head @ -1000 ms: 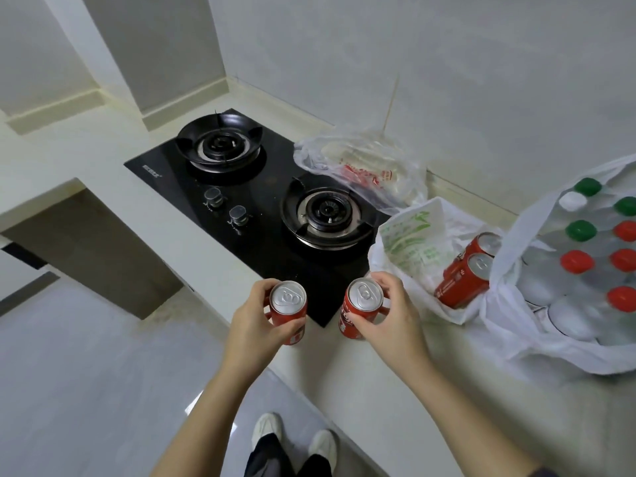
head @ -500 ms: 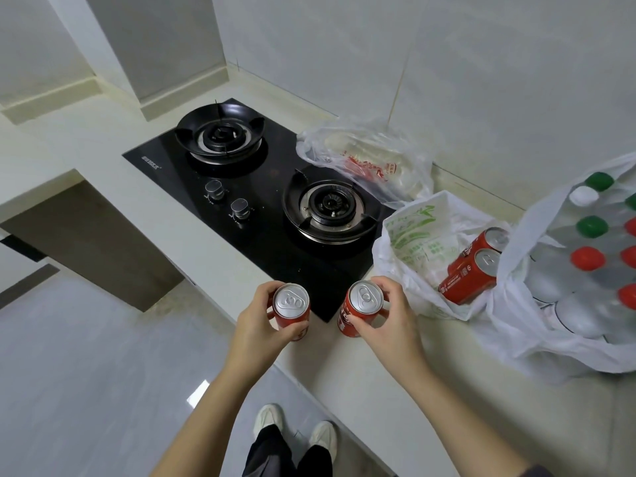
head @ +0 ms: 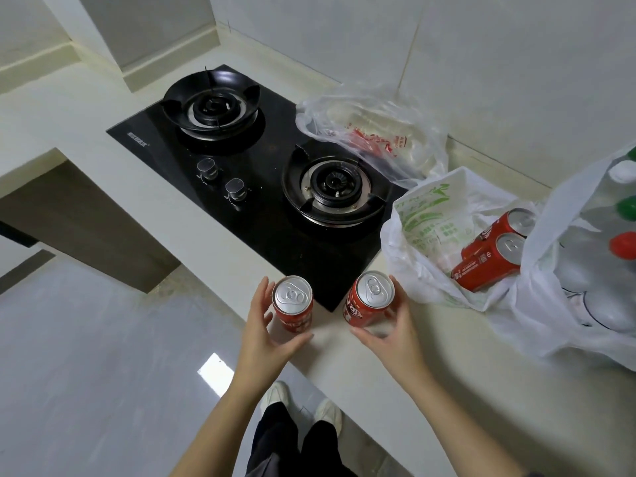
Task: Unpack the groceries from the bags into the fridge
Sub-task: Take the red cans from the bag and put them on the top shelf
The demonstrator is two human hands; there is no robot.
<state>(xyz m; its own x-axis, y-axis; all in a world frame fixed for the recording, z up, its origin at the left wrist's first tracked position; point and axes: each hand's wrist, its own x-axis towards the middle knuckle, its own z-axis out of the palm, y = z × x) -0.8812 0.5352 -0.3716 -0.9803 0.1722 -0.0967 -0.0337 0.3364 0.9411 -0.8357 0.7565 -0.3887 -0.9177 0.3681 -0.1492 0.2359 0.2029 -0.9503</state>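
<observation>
**Two red cans at the tabletop edge, two more in the bag**

Lower middle of the frame: a left red aluminium can [head: 292, 304] with a silver top is stood upright on the pale tabletop [head: 481, 373], right at its front edge. The left hand [head: 265, 335] is held open beside it, fingers straight along the can's left side and thumb stretched out below its near side, so that grip is released.

Just to the right, a right red aluminium can [head: 370, 301] is wrapped by the right hand [head: 392, 339]. One finger is pressed on its right side and the thumb is tucked at its base, so that grip is grasping the can. Whether its base is sat flat on the tabletop can't be told, honestly.

Above the cans, a black glass two-burner gas hob [head: 268, 201] is set into the tabletop. A crumpled clear plastic bag with red print [head: 378, 132] is slumped over the hob's upper right corner. At the right, a white plastic bag with green print [head: 423, 218] is spread open, and two more red cans [head: 492, 256] are laid on their sides in it, touching. At the far right edge a big white plastic bag [head: 537, 304] is packed with clear bottles with red and green caps [head: 624, 246]. White shoes [head: 275, 395] are seen at the bottom on the grey floor [head: 86, 373].
</observation>
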